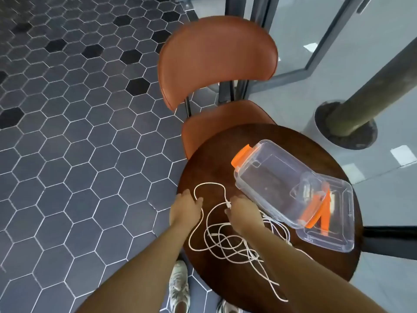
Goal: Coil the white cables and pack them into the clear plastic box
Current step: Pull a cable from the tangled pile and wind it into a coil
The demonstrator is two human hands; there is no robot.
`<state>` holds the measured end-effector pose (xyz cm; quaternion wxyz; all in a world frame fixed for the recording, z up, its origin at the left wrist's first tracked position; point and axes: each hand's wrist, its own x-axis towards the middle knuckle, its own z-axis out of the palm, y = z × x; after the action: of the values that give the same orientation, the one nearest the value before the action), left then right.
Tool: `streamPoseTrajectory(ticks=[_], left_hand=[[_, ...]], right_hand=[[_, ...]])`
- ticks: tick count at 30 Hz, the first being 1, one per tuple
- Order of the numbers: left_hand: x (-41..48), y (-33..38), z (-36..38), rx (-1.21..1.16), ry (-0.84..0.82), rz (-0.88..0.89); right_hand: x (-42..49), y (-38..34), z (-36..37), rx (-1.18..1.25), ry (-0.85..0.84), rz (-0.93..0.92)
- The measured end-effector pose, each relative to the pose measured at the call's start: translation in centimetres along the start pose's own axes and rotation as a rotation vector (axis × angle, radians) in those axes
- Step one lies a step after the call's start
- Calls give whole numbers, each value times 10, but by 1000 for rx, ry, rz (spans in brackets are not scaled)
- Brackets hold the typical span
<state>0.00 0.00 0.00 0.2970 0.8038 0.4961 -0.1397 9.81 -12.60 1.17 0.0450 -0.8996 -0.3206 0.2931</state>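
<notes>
A round dark wooden table is partly hidden by both forearms. On it, a clear plastic box with orange latches leans tilted on its clear lid, with only tabletop showing through its walls. Tangled white cables lie on the table beside the box, partly under the right arm. The left hand pinches a cable loop and the right hand pinches a plug end.

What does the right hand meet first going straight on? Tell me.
Probably the white cable loop just beyond the right hand; the clear plastic box lies right of that line.
</notes>
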Motion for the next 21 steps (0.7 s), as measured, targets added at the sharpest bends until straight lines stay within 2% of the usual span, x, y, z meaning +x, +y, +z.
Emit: streamPoseTrajectory(ticks=[5,10,16,21], left_hand=[[23,4,17,-178,1,-122],[33,4,27,-207,52,-120],[13,-9,10,-387,82,-122],[-23,-14,-38,-458,14,-29]], right_hand=[[17,-3,17,-29,-40,30],[31,2,20,-5,37,23],[7,-9,13,208,56,26],[-26,-16,-10,359,227,-58]])
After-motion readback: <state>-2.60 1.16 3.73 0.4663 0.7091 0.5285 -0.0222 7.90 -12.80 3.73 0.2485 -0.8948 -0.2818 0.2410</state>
